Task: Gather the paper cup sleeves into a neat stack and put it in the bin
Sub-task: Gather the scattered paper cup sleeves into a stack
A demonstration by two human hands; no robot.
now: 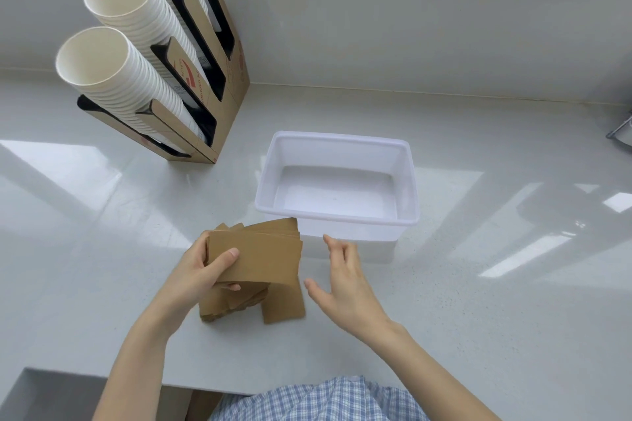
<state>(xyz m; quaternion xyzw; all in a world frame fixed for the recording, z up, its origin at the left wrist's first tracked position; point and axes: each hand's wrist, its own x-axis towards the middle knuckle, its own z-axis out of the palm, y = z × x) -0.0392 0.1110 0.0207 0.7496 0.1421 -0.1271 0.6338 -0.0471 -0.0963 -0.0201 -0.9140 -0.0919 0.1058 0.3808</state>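
My left hand (201, 270) grips a thick bunch of brown paper cup sleeves (263, 253), held on edge above the counter with the thumb across its front. Under it, more brown sleeves (284, 304) lie loose on the counter, partly hidden by the held bunch. My right hand (345, 280) hovers just right of the sleeves with fingers spread, holding nothing. The clear white plastic bin (337, 212) stands right behind the sleeves with nothing visible inside.
A cardboard cup holder (219, 102) with three tall leaning stacks of white paper cups (113, 79) stands at the back left. The white counter (478, 318) ends at a front edge near my body. A metal object (620, 130) pokes in at the far right.
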